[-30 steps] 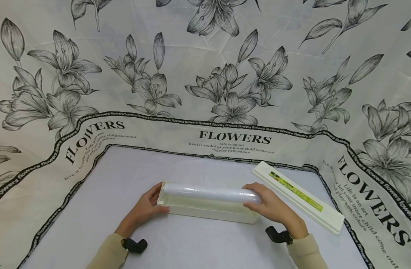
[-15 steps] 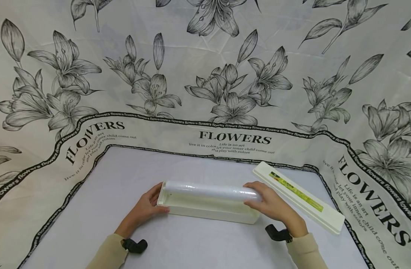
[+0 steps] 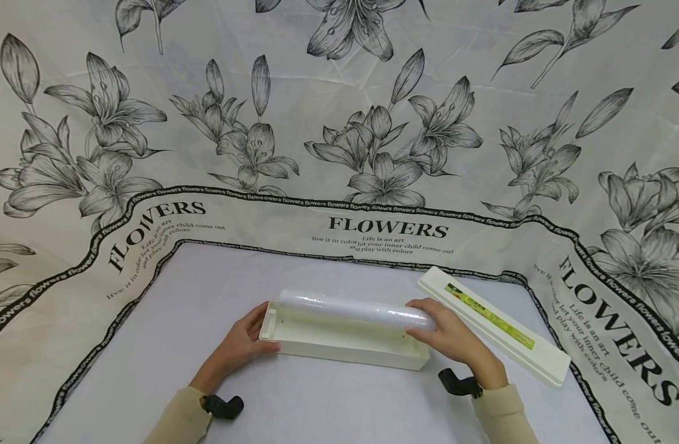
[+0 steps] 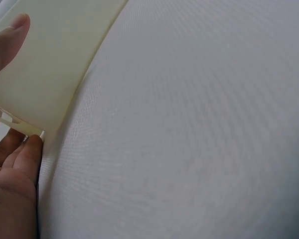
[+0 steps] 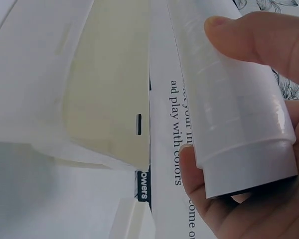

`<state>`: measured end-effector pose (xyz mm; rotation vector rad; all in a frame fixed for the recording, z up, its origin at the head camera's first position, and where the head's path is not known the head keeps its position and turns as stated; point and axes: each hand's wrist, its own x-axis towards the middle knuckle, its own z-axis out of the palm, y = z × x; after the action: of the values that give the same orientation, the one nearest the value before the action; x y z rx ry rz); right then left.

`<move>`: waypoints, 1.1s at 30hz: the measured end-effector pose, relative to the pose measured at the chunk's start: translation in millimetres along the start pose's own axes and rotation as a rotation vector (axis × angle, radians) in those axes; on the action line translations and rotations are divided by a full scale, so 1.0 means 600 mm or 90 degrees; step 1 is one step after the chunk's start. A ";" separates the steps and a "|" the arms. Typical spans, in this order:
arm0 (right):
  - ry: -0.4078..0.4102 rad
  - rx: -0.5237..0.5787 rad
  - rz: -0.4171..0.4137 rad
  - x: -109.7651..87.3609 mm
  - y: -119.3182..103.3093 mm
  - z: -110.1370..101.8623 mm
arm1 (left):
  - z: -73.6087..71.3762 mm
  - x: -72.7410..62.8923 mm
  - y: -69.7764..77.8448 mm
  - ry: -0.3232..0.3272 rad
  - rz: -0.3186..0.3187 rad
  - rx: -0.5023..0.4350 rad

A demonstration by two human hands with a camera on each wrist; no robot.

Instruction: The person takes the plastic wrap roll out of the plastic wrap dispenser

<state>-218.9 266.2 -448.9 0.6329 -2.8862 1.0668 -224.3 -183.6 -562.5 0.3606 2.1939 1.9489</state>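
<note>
A long cream box [image 3: 345, 354] sits on the white-covered table with its top uncovered. My left hand [image 3: 243, 338] grips its left end, the thumb along the near wall. In the left wrist view that thumb [image 4: 9, 42] lies on the box's side, with fingers at the end corner. My right hand [image 3: 452, 336] holds a roll of cling film [image 3: 350, 308] by its right end, thumb on the near side. The roll slants above the box's far edge, its left end raised. In the right wrist view the roll's white core end [image 5: 249, 172] shows between thumb and fingers, apart from the box wall [image 5: 109, 84].
A cream lid [image 3: 547, 364] with a yellow-green label lies slanted to the right, close beyond my right hand. Behind the table hangs a flower-printed cloth [image 3: 283, 228], its black-lined border running round the table's back and sides.
My right hand has lifted the cling film roll up and away from the box, the left end rising clear and shifting right. More of the box's inside shows. My left hand stays put.
</note>
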 end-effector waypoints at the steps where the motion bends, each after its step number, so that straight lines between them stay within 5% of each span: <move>1: 0.003 -0.002 0.000 0.000 0.000 0.000 | 0.000 0.000 0.000 0.000 0.000 0.000; 33: 0.068 0.015 0.051 -0.030 0.032 -0.006 | 0.000 0.001 -0.004 -0.002 -0.002 0.005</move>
<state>-209.7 288.1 -460.7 0.4498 -2.8331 1.1088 -225.2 -183.9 -565.1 0.3617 2.2000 1.9367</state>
